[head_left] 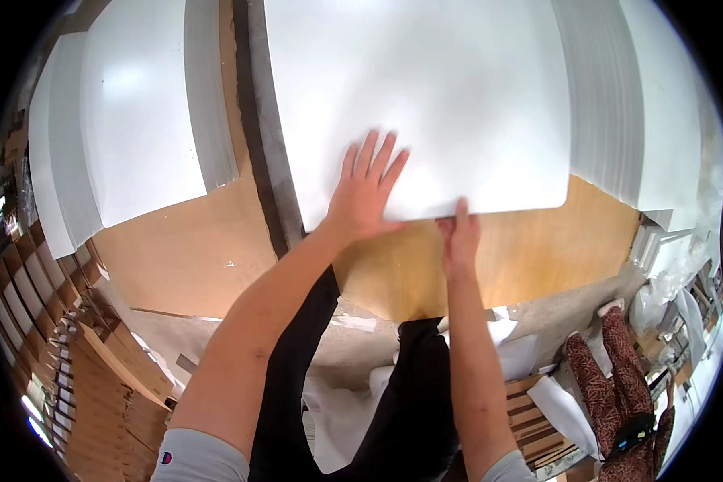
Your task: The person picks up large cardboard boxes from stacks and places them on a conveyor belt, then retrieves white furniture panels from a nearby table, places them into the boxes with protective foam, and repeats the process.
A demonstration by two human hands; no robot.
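A large white panel (450, 96) with rounded corners lies in front of me, its near edge reaching over a brown board (538, 241). Flat on its top, close to the near left corner, rests my left hand (361, 197) with the fingers spread. My right hand (461, 241) pinches the near edge a little right of the middle. Its thumb or a finger lies on top of the panel, while the other fingers are curled at the edge and partly hidden.
Stacks of white panels stand on the left (136, 112) and right (602, 96), showing grey layered edges. A dark gap (253, 136) runs along the panel's left side. Another person in patterned trousers (590, 373) is at the lower right, near wooden slats (530, 414) and clear plastic wrapping (651, 309).
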